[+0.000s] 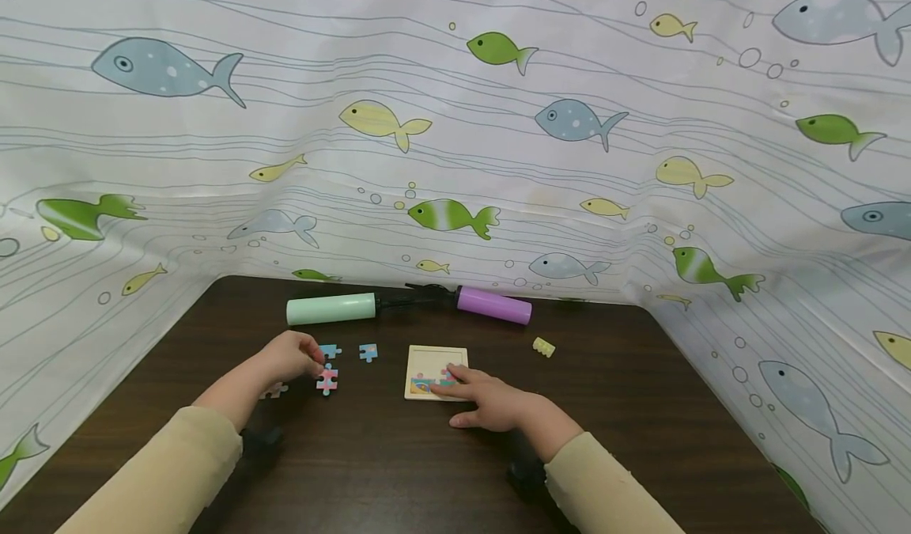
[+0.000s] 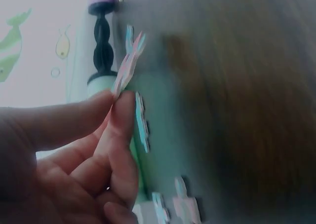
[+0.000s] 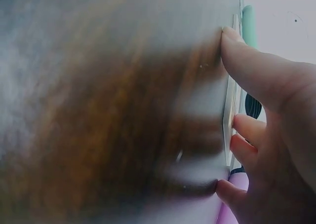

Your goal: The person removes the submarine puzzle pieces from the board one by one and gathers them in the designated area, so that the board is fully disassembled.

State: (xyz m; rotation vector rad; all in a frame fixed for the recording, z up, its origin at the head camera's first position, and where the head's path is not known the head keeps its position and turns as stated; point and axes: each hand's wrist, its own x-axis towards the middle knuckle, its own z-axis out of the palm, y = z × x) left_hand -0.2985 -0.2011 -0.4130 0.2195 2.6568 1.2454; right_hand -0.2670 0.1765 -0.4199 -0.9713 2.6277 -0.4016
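My left hand [image 1: 290, 355] pinches a pink and blue jigsaw piece [image 2: 129, 63] between thumb and fingertips, its knobs pointing away from the hand. Under the left wrist lie more pieces [image 1: 274, 390], partly hidden by it. Beyond the fingers is a blue piece [image 1: 330, 351], with another blue piece [image 1: 368, 351] to its right. My right hand [image 1: 491, 401] reaches over a square pale wooden puzzle tray [image 1: 437, 351], fingers extended onto its lower right part and thumb down at the tabletop. Inside the tray, an orange and blue piece [image 1: 420, 386] shows in the lower left corner, and pinkish pieces show by the fingertips.
At the back of the dark wooden table [image 1: 370, 471] lie a mint-green cylinder [image 1: 330, 309] and a purple cylinder [image 1: 494, 304], with black parts between them. A small yellow block [image 1: 544, 347] sits right of the tray. Fish-printed sheeting [image 1: 455, 162] stands around the table's back and sides.
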